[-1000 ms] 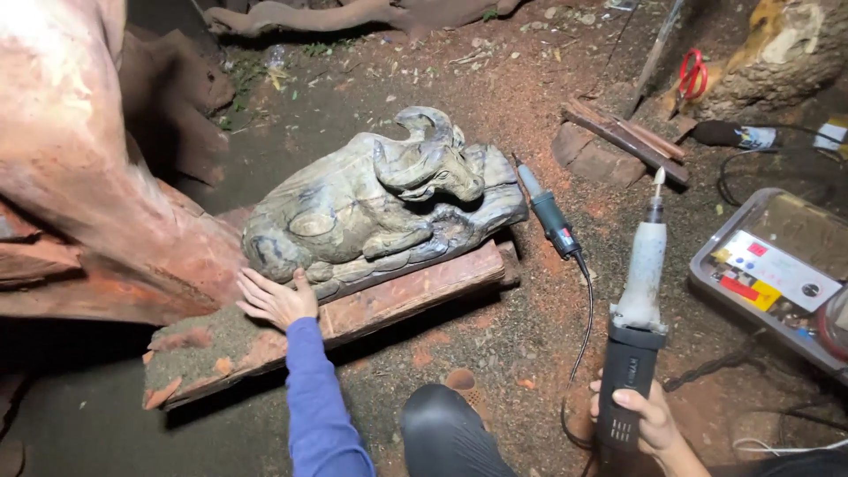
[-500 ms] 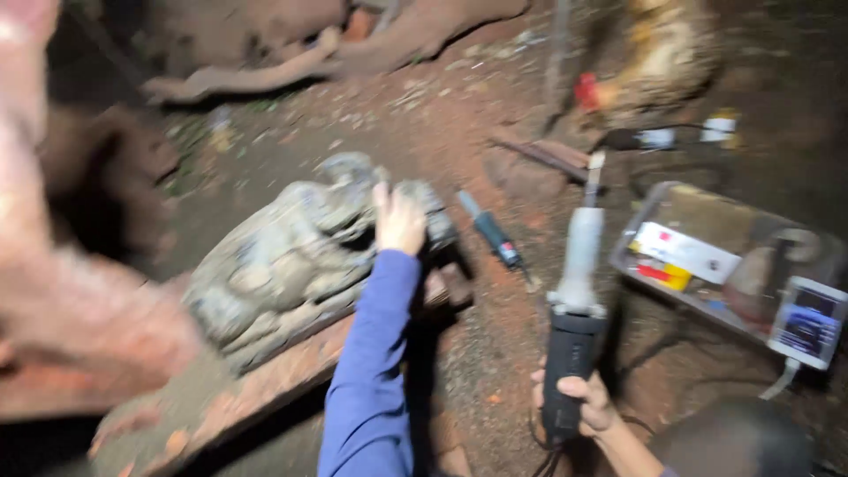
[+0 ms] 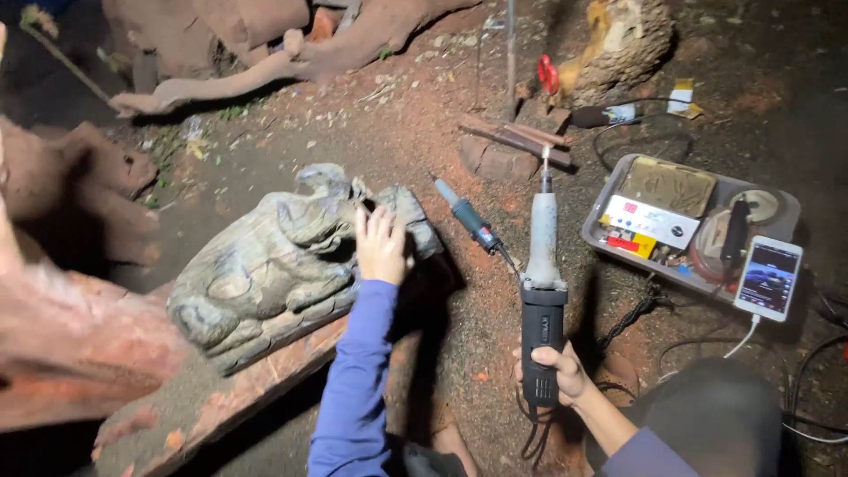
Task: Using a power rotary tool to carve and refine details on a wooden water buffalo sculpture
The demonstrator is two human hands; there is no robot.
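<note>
Carving [image 3: 283, 265] of grey, weathered wood, shaped like a crouching animal, lies on a reddish plank [image 3: 256, 389] set on the dirt ground [image 3: 389, 132], and it is the biggest piece before me. Large red-brown slabs of wood [image 3: 71, 344] crowd my left side, and twisted roots [image 3: 283, 53] lie across the top. My left hand [image 3: 382, 247] rests flat on the right end of the carving, fingers spread and open, gripping nothing. To the right sits a grey tray [image 3: 609, 190] holding a small box, discs and odd parts, with a white phone [image 3: 768, 277] propped against its near edge, its screen lit. My right hand [image 3: 552, 375] is closed around the black body of a die grinder [image 3: 541, 291], which I hold upright with its bit pointing away from me, well apart from the carving. A second, smaller blue-grey rotary tool [image 3: 468, 219] lies on the dirt between the carving and the grinder.
</note>
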